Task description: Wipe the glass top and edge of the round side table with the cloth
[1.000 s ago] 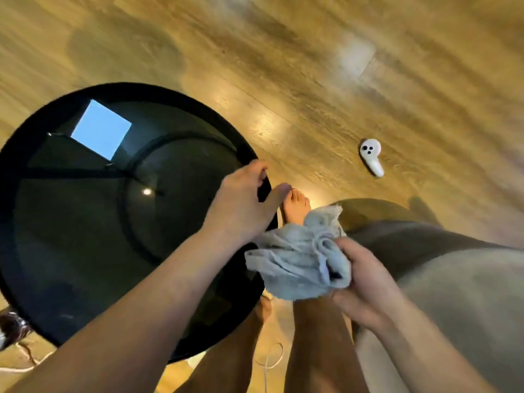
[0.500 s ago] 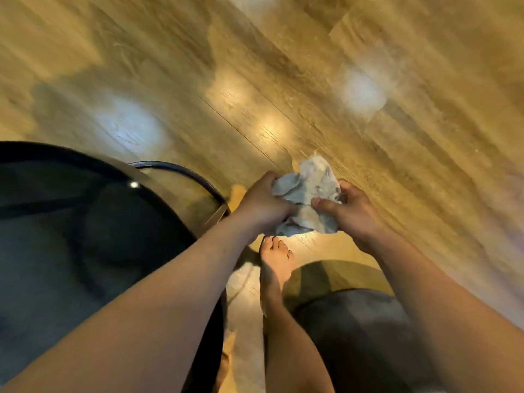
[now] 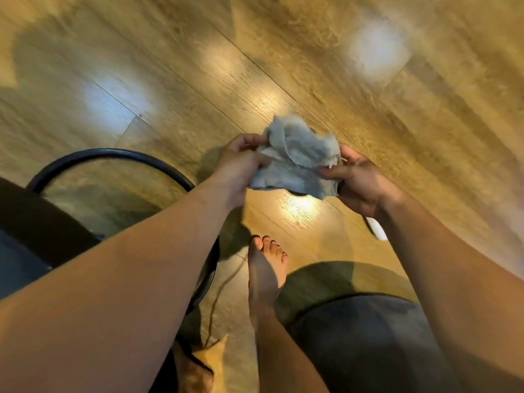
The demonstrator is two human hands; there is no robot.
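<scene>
A crumpled grey cloth hangs in the air above the wooden floor, held between both hands. My left hand pinches its left side and my right hand grips its right side. The round side table sits at the lower left: only a dark slice of its glass top shows, with its black ring base seen on the floor beyond. My left forearm crosses over the table's right part. Both hands are clear of the table.
Wooden plank floor fills the view, with bright light reflections. My bare foot stands just right of the ring base. A white object peeks out under my right wrist. A thin cord lies on the floor near the foot.
My left hand left the table's rim and took hold of the cloth with the right hand. Both hands lifted the cloth forward, and the view swung away from the table.
</scene>
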